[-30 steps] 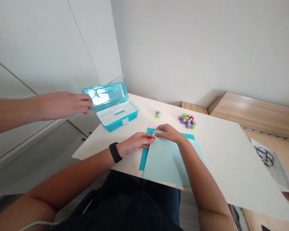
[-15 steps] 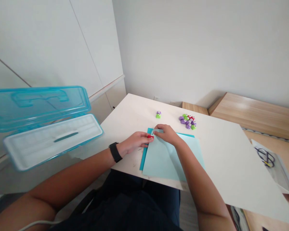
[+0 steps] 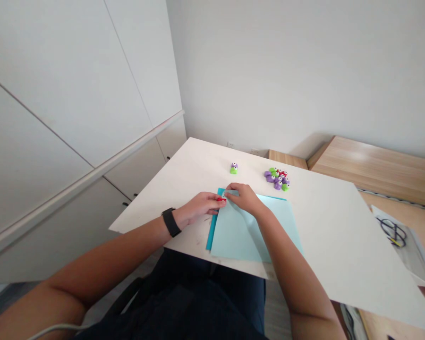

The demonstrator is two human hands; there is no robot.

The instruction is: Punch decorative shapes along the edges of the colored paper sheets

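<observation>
A pale blue paper sheet, creased and slightly lifted near its top edge, lies flat on the white counter, over a darker teal paper sheet whose edge shows along its left side and top. Your left hand, a black smartwatch on the wrist, rests at the top left corner of the pale blue paper sheet, its grip closed on a small red piece at the fingertips. Your right hand sits just beside it, curled over the sheet's top edge; its grip is closed down on the paper, though whether it pinches the sheet or only presses, you cannot tell.

Beyond the pale blue paper sheet, a lone green-and-purple eyed piece stands on the counter. Farther right of it, a tight cluster of purple, green and red eyed pieces sits together. Well right of the sheet, dark-handled scissors lie on a wooden desk, and white cabinets run along its left.
</observation>
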